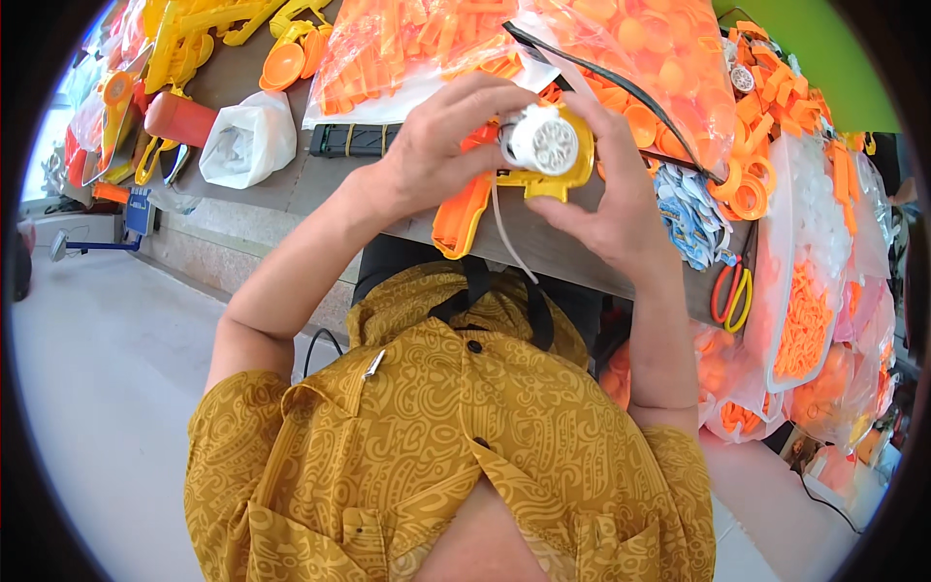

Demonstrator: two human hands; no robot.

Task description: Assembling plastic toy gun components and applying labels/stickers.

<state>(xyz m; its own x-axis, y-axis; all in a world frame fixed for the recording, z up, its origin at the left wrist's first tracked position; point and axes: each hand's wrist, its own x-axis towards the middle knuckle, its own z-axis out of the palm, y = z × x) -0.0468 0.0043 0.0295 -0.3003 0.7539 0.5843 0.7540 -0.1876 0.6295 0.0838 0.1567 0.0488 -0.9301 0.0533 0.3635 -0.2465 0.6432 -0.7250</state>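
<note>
Both my hands hold one orange and yellow toy gun [504,184] above the near edge of the worktable [242,78]. My left hand [436,145] wraps its top and rear above the orange grip. My right hand [611,204] clasps the yellow body from the right, with fingers beside the white round drum [543,144] at its front. A thin white strip [504,233] hangs down from the toy.
Clear bags of orange plastic parts [417,44] lie on the table behind my hands, with more bags [805,320] at the right. Yellow and orange mouldings [194,39], a white bag [247,141], a black block [354,139] and scissors [732,291] lie around. Grey floor [97,369] lies to the left.
</note>
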